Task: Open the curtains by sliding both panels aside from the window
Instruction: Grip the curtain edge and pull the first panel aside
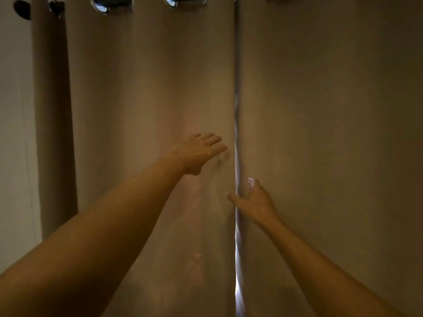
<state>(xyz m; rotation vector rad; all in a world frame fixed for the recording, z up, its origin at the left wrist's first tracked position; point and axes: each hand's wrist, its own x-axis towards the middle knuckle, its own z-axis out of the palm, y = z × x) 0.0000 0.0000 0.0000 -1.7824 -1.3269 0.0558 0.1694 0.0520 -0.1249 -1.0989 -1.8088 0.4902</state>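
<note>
The left curtain panel [146, 110] and right curtain panel [332, 110] hang closed, meeting at a thin bright gap [237, 225]. The left hand [199, 154] lies flat and open against the left panel. The right hand [254, 200] curls its fingers around the right panel's inner edge.

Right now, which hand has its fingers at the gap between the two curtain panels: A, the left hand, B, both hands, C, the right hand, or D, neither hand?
C: the right hand has its fingers at the bright gap along the right panel edge, while the left hand lies open on the face of the left panel, short of the gap.
</note>
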